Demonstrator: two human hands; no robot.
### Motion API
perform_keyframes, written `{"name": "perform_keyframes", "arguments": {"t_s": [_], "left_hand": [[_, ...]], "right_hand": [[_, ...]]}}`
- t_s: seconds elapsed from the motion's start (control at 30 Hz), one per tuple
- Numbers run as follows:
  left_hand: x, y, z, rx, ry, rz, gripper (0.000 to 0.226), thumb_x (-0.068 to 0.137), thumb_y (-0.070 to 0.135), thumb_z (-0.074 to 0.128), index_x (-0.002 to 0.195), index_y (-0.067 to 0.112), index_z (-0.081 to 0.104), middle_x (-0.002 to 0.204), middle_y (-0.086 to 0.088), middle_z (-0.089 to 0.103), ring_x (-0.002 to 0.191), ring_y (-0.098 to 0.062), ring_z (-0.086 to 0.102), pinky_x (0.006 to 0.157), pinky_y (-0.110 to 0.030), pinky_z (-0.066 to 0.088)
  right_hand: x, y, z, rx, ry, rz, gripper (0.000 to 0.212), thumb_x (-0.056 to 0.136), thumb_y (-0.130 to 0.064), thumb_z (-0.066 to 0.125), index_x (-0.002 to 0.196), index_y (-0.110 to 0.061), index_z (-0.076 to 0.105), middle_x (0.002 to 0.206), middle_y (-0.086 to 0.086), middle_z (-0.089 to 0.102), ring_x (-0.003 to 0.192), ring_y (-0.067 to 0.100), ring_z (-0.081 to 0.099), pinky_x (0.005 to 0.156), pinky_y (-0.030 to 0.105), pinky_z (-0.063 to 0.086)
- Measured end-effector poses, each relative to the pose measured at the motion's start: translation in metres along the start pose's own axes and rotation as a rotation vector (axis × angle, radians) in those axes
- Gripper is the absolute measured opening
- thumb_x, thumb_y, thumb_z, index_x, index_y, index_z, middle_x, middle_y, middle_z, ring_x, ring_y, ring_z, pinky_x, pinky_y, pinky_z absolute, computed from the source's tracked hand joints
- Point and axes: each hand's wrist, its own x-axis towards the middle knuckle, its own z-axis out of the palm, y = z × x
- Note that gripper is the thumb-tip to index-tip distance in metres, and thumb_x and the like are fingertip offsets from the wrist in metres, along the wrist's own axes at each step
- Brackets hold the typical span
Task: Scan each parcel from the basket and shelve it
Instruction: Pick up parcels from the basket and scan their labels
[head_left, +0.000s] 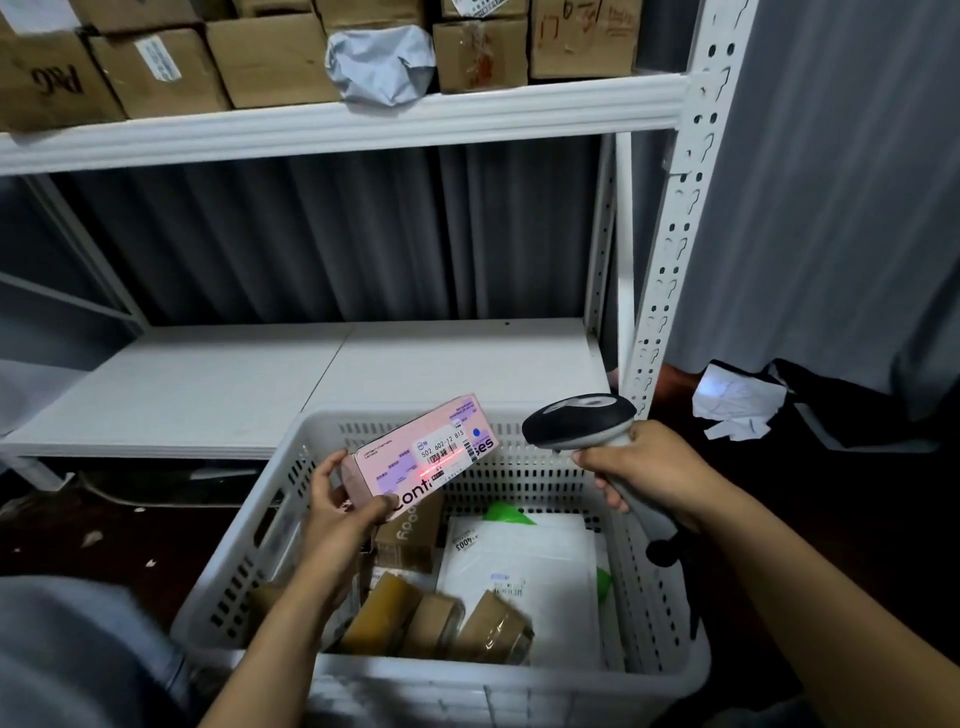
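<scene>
My left hand (343, 506) grips a flat pink box (415, 457) by its near end and holds it tilted above the white plastic basket (249, 566). A white label sits on the box's top face, and a red scan line falls across its barcode. To the right, my right hand (644, 467) grips the handle of a black and grey barcode scanner (576, 418), whose head points left at the box. Inside the basket lie several brown taped parcels (488, 629), a small brown carton (410, 535) and a white mailer bag (524, 571).
A white metal shelf unit stands behind the basket, with its bare lower shelf (311, 374) level with the box. The upper shelf (363, 124) carries several cardboard boxes and a grey poly bag (379, 62). Crumpled white paper (737, 402) lies on dark material at the right.
</scene>
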Motion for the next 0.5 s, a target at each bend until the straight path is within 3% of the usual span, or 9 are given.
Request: {"name": "perform_keyframes", "arguments": {"t_s": [0.1,0.3,0.5], "left_hand": [[0.0000,-0.0001,0.0002,-0.011,-0.011,0.009,0.075,0.072,-0.010,0.074,0.107,0.053,0.050,0.133,-0.012,0.056,0.115,-0.036,0.057,0.093,-0.051,0.051],[-0.0017,0.0001,0.0019,-0.035,-0.031,0.010,0.074,0.075,-0.015,0.068,0.125,0.034,0.044,0.118,-0.009,0.059,0.108,-0.033,0.059,0.095,-0.054,0.050],[-0.0049,0.0061,0.0009,-0.020,-0.062,-0.022,0.067,0.080,-0.005,0.069,0.126,0.037,0.046,0.122,-0.013,0.063,0.102,-0.033,0.064,0.090,-0.050,0.053]], "right_hand": [[0.0026,0.0016,-0.0005,-0.011,0.025,-0.005,0.020,0.084,-0.013,0.072,0.069,-0.001,0.065,0.055,0.011,0.061,0.045,0.020,0.056,0.045,0.026,0.047],[0.0036,-0.0002,0.0021,-0.027,-0.002,-0.023,0.021,0.085,-0.013,0.071,0.069,-0.001,0.066,0.054,0.011,0.061,0.044,0.020,0.056,0.047,0.027,0.047],[0.0021,-0.0065,0.0058,0.001,0.014,-0.061,0.013,0.086,-0.012,0.071,0.083,0.001,0.068,0.061,0.014,0.066,0.048,0.020,0.060,0.047,0.027,0.050]]}}
